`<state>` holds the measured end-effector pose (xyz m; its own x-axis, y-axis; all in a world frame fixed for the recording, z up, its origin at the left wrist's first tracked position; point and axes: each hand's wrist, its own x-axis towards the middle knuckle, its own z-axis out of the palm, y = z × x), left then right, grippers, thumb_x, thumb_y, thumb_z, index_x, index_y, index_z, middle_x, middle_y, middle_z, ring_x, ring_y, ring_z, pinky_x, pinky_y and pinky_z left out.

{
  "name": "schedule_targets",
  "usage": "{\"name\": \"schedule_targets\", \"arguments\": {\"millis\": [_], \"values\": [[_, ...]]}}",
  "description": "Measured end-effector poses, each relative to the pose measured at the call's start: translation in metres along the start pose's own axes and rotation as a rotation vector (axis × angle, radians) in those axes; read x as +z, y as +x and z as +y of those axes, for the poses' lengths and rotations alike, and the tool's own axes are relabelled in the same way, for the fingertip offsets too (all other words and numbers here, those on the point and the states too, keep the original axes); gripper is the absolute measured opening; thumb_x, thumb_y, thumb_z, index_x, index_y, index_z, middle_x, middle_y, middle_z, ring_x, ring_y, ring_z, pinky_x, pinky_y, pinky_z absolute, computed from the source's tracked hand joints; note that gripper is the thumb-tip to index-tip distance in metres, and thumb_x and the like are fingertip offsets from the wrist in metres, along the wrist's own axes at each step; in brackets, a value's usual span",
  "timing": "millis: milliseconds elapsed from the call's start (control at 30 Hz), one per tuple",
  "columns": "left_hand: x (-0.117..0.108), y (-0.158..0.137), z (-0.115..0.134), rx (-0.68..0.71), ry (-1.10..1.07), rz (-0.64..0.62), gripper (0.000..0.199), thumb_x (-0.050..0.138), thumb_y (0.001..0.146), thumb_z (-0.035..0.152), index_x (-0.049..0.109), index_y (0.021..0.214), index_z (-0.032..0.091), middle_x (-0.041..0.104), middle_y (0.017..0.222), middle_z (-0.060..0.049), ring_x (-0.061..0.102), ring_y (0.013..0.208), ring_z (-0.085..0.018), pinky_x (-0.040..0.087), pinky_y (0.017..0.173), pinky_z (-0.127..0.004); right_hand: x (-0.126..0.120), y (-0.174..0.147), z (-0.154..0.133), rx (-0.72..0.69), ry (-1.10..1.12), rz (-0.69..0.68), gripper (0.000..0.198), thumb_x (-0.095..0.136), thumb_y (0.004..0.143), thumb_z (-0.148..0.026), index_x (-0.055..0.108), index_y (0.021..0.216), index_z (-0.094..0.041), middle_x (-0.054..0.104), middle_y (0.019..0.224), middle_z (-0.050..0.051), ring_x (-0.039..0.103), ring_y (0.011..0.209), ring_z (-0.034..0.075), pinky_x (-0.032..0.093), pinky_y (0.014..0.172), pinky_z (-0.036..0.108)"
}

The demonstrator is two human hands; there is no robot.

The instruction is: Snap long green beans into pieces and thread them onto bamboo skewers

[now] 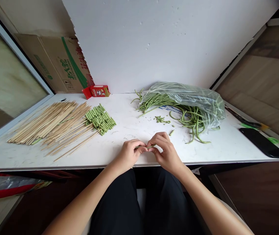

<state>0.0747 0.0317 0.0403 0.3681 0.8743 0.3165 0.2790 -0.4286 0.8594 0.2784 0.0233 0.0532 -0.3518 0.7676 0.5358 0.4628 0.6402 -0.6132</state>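
Note:
My left hand [132,150] and my right hand [162,147] meet above the front of the white table. Both are closed, pinching a short length of green bean [151,146] between thumbs and fingers; most of it is hidden. Behind my right hand lie small green bean ends [162,119] and a loose bean bit [172,132]. Long green beans [161,101] spill out of a clear plastic bag [210,101] at the back right. Left of my hands, cut bean pieces [101,119] are threaded in rows on wooden skewers, beside a big heap of bare skewers [48,122].
A small red packet [100,91] stands at the back, near a cardboard box [56,63]. A white board [149,45] rises behind the table [127,114]. At the right edge lies a black phone [263,142]. Framed panels flank both sides.

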Motion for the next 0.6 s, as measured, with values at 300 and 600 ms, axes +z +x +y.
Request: {"name": "schedule_targets", "arguments": {"millis": [300, 600], "values": [[0.000, -0.003, -0.003, 0.077, -0.021, -0.076, 0.023, 0.062, 0.099, 0.015, 0.070, 0.077, 0.017, 0.070, 0.081, -0.003, 0.061, 0.074, -0.013, 0.044, 0.068, -0.024, -0.006, 0.002, 0.002, 0.075, 0.213, -0.160, 0.012, 0.066, 0.099, -0.020, 0.074, 0.091, -0.025, 0.070, 0.089, 0.006, 0.052, 0.103, 0.028, 0.044, 0.094, 0.044], [-0.006, -0.001, -0.007, 0.039, -0.125, -0.083, 0.026, 0.060, 0.100, 0.021, 0.070, 0.077, 0.015, 0.070, 0.077, -0.004, 0.062, 0.073, -0.014, 0.047, 0.068, -0.024, -0.012, 0.002, 0.016, 0.157, 0.542, -0.198, 0.037, 0.067, 0.098, -0.058, 0.071, 0.085, -0.024, 0.064, 0.086, 0.006, 0.057, 0.097, 0.027, 0.045, 0.093, 0.044]]}}
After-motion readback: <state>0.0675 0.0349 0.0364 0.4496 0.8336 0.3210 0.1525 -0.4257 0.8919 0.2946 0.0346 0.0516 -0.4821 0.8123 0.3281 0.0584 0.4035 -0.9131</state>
